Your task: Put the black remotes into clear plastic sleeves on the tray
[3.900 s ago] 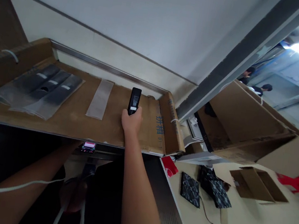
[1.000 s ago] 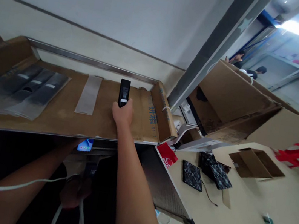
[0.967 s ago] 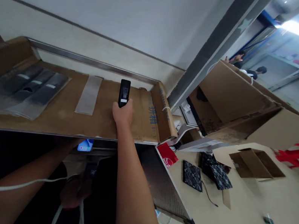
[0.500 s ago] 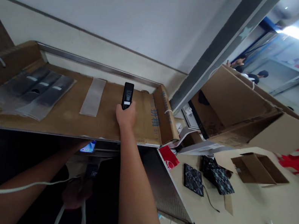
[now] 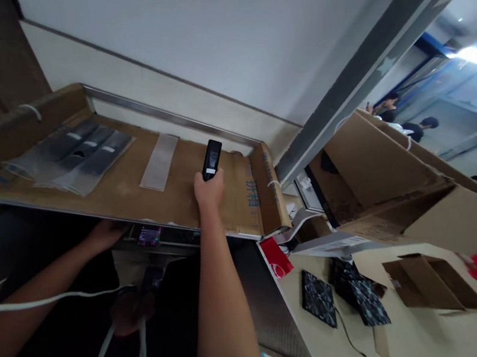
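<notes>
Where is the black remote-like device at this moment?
In the head view the black device is gripped at its near end by the right hand, above the cardboard-lined table, right of the empty clear bag and near the folded cardboard flap.

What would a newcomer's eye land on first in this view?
Probably the right hand stretched out mid-frame, gripping a black remote-like device over the cardboard-lined tray. Next, the clear bags of dark strips lying at the tray's left end. The left hand sits under the tray's front edge, beside a small lit screen.
</notes>
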Available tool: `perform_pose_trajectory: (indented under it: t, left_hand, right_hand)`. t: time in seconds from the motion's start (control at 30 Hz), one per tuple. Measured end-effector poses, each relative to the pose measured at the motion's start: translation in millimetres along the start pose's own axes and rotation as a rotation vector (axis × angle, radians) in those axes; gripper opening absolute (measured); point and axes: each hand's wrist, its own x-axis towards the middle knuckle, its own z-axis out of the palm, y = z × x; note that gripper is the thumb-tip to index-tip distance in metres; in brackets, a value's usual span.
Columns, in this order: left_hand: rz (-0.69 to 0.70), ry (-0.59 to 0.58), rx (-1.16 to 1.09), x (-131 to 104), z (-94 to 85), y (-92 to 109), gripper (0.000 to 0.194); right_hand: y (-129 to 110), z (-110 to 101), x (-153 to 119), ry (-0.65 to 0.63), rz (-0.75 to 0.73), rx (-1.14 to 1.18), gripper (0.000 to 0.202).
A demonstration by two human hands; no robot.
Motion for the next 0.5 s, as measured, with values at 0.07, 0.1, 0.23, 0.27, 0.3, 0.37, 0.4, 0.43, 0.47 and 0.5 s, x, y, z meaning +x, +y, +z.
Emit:
perform_pose_trajectory:
  t: [0.07, 0.1, 0.23, 0.27, 0.3, 0.37, 0.4, 0.43, 0.47, 0.5]
  left_hand:
    - [0.011, -0.069, -0.018, -6.2, -3.1, -4.0, 0.026]
    - [0.025, -0.107, -0.019, -10.8, -2.9, -4.5, 0.026]
    - [0.109, -0.227, 0.071, -32.0, 8.1, -1.3, 0.032]
    - [0.136, -0.261, 0.116, -35.8, 13.1, -0.6, 0.035]
    - [0.169, -0.292, 0.170, -38.3, 19.0, -0.3, 0.037]
    - [0.251, -0.318, 0.286, -38.3, 32.5, -1.2, 0.044]
    - [0.295, -0.307, 0.340, -36.1, 39.8, -2.1, 0.047]
    - [0.335, -0.282, 0.386, -32.8, 47.0, -3.2, 0.049]
    - [0.365, -0.249, 0.427, -29.0, 53.8, -4.3, 0.050]
    - [0.383, -0.218, 0.463, -25.0, 60.0, -5.5, 0.050]
  right_hand:
    - [1.2, 0.2, -0.1, 0.012, -0.016, 0.021, 0.031]
    - [1.6, 0.0, -0.3, 0.017, -0.023, 0.034, 0.031]
    - [2.2, -2.9, -2.6, 0.037, -0.033, 0.042, 0.030]
    - [2.1, -3.8, -3.5, 0.037, -0.031, 0.031, 0.029]
    - [1.9, -4.7, -4.6, 0.034, -0.030, 0.017, 0.029]
    - [1.6, -6.0, -6.9, 0.022, -0.035, -0.011, 0.028]
    - [1.5, -6.5, -8.0, 0.018, -0.041, -0.023, 0.028]
    - [1.4, -6.9, -9.1, 0.015, -0.049, -0.031, 0.028]
    - [1.5, -7.2, -10.0, 0.014, -0.057, -0.036, 0.028]
    - [1.5, -7.4, -10.7, 0.013, -0.063, -0.038, 0.027]
